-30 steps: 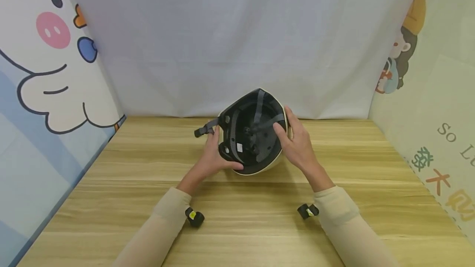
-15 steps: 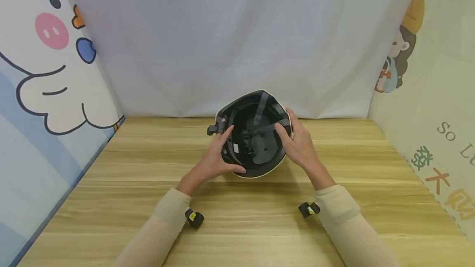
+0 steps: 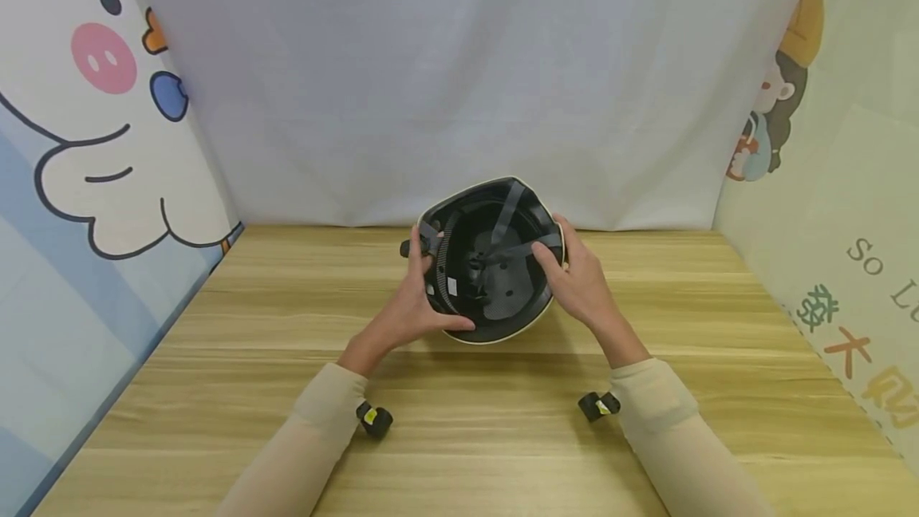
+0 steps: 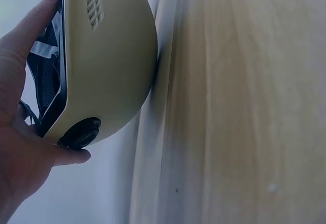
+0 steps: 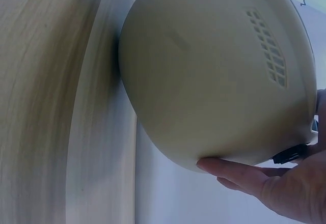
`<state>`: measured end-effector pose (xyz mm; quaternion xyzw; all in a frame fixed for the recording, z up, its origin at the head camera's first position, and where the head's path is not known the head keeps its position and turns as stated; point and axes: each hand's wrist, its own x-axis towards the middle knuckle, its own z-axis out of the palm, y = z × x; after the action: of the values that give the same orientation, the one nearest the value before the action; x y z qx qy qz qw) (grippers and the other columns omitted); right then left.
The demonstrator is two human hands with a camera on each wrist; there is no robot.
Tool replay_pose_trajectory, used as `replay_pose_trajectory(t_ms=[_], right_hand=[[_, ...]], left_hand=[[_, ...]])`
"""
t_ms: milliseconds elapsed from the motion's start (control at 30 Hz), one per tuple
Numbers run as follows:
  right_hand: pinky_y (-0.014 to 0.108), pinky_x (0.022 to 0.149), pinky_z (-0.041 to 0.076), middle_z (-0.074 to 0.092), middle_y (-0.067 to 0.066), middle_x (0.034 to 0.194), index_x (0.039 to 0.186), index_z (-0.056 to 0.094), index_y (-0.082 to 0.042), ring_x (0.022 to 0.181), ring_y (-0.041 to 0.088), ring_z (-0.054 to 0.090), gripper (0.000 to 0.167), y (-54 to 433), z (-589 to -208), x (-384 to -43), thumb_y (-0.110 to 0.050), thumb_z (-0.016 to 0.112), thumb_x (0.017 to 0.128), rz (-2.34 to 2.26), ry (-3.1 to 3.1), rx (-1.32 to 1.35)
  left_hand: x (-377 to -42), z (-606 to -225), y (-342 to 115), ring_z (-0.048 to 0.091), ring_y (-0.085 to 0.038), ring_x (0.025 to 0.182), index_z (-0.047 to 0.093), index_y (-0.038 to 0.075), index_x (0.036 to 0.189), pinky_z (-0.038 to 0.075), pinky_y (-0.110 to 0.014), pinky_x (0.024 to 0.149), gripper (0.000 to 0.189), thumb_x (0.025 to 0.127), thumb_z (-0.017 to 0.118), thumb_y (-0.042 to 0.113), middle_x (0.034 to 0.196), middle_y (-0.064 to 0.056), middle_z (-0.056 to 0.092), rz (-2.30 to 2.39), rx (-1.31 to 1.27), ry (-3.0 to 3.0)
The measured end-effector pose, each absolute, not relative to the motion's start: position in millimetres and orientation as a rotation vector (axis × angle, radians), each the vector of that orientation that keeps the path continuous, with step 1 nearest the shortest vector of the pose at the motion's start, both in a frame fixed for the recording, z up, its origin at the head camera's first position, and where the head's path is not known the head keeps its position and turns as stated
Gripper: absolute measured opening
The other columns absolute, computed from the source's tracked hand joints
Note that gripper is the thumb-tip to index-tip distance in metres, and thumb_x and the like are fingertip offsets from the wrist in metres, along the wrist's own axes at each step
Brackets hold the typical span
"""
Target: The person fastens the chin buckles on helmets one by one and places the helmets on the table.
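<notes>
I see L hand (image 3: 416,305) & R hand (image 3: 580,278) gripping helmet (image 3: 511,297), opp. sides; opening faces up, crown down, long axis unclear.

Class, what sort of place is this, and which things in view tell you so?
Probably an indoor filming or demonstration booth: a wood-grain tabletop backed by a pale hanging cloth, with cartoon-printed panels on both sides.
</notes>
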<state>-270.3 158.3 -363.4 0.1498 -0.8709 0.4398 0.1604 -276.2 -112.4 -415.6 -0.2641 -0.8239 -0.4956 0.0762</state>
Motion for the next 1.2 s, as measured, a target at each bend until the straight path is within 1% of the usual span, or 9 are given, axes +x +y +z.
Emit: replay_pose_trajectory(t_ms=[100,167,367,500,567,733,833,967,1200], right_hand=[[0.048,0.091,0.04,0.045,0.013,0.135,0.147,0.028,-0.018,0.119,0.029,0.046,0.063,158.7,-364.2,-270.7,-0.048,0.045,0.094,1.268,-2.488,0.432],[0.048,0.091,0.04,0.046,0.013,0.135,0.147,0.028,-0.019,0.118,0.028,0.047,0.063,158.7,-364.1,-270.6,-0.049,0.045,0.094,1.275,-2.491,0.432],[0.047,0.093,0.039,0.045,0.012,0.136,0.147,0.028,-0.02,0.12,0.028,0.045,0.063,158.6,-363.9,-270.7,-0.049,0.045,0.094,1.281,-2.499,0.424],[0.047,0.092,0.039,0.045,0.012,0.136,0.147,0.028,-0.019,0.12,0.027,0.045,0.063,158.6,-364.1,-270.4,-0.049,0.045,0.094,1.297,-2.502,0.424],[0.047,0.092,0.039,0.046,0.012,0.135,0.147,0.028,-0.018,0.119,0.027,0.046,0.063,158.6,-364.1,-270.6,-0.049,0.044,0.094,1.304,-2.505,0.424],[0.047,0.091,0.039,0.047,0.011,0.134,0.147,0.028,-0.019,0.117,0.027,0.048,0.063,158.6,-363.5,-270.4,-0.051,0.044,0.094,1.321,-2.513,0.408],[0.047,0.091,0.039,0.047,0.011,0.134,0.147,0.029,-0.02,0.117,0.027,0.048,0.064,158.9,-363.7,-270.7,-0.051,0.044,0.094,1.322,-2.517,0.399],[0.047,0.092,0.038,0.047,0.011,0.135,0.147,0.028,-0.021,0.118,0.027,0.048,0.063,159.4,-364.1,-271.1,-0.051,0.044,0.094,1.319,-2.521,0.397],[0.047,0.093,0.038,0.047,0.013,0.134,0.147,0.026,-0.022,0.119,0.028,0.047,0.063,159.6,-363.3,-271.1,-0.051,0.044,0.094,1.326,-2.533,0.398]], left_hand=[[-275.3,-415.9,-112.1,0.033,-0.024,0.13,-0.035,0.038,0.135,0.028,-0.048,0.1,0.149,0.052,0.088,0.048,0.147,-0.014,0.03,-1.525,-0.709,-2.494],[-275.7,-416.6,-112.1,0.033,-0.023,0.13,-0.032,0.034,0.138,0.028,-0.048,0.101,0.147,0.053,0.087,0.049,0.146,-0.012,0.032,-1.518,-0.694,-2.498],[-278.8,-418.8,-113.9,0.035,-0.024,0.129,-0.008,0.02,0.149,0.03,-0.05,0.099,0.136,0.055,0.086,0.051,0.143,-0.014,0.036,-1.473,-0.741,-2.499],[-280.8,-418.7,-114.7,0.031,-0.021,0.131,0.002,0.019,0.151,0.028,-0.049,0.101,0.127,0.059,0.085,0.047,0.145,-0.012,0.033,-1.455,-0.793,-2.472],[-281.0,-418.4,-114.7,0.027,-0.021,0.133,0.012,0.017,0.151,0.027,-0.049,0.101,0.118,0.062,0.083,0.048,0.148,-0.01,0.029,-1.399,-0.81,-2.473],[-281.4,-417.9,-113.4,0.021,-0.021,0.135,0.042,0.011,0.14,0.029,-0.047,0.101,0.093,0.065,0.079,0.053,0.15,-0.005,0.024,-1.234,-0.821,-2.485],[-281.5,-417.9,-112.3,0.023,-0.018,0.134,0.051,0.006,0.131,0.032,-0.045,0.1,0.084,0.066,0.078,0.053,0.149,-0.003,0.026,-1.207,-0.846,-2.467],[-279.9,-417.6,-111.9,0.025,-0.018,0.133,0.056,0.004,0.123,0.035,-0.045,0.097,0.077,0.066,0.079,0.051,0.147,-0.004,0.029,-1.19,-0.876,-2.448],[-278.5,-416.9,-112.6,0.028,-0.021,0.131,0.053,0.005,0.128,0.036,-0.045,0.096,0.081,0.066,0.079,0.051,0.146,-0.007,0.026,-1.2,-0.859,-2.467]])
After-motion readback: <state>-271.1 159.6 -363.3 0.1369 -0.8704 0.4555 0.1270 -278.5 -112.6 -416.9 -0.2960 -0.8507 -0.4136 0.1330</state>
